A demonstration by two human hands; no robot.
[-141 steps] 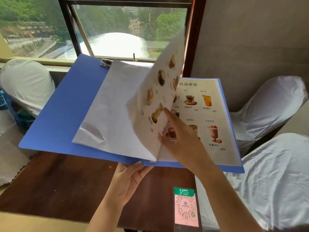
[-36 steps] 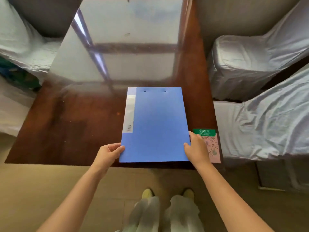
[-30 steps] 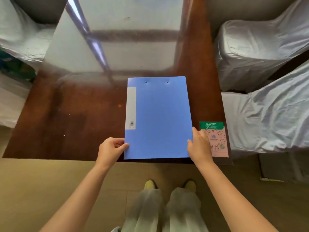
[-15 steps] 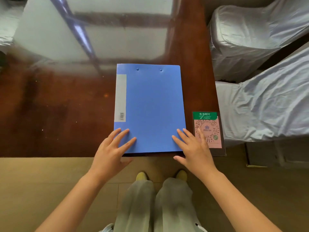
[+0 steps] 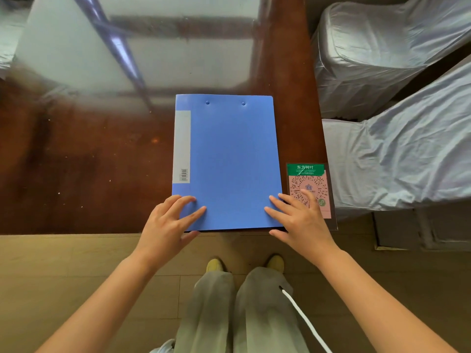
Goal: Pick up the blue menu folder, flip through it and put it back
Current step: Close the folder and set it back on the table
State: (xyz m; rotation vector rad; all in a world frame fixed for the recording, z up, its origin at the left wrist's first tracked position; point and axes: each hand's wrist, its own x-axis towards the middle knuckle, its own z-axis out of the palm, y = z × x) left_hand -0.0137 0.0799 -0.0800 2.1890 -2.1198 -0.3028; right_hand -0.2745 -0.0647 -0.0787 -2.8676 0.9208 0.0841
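Under both spread, empty hands (image 5: 165,225) (image 5: 300,220): blue menu folder (image 5: 226,159) flat on table (image 5: 89,161); lift fingers straight off, no nudging.

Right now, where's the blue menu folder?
In the head view, the blue menu folder lies closed, flat on the wooden table at its near edge, just left of the QR code card, with both hands' fingertips at its near corners.

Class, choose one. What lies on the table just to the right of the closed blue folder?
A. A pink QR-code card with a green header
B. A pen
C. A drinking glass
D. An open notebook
A: a pink QR-code card with a green header lies flat on the table beside the blue folder, partly under the right hand.
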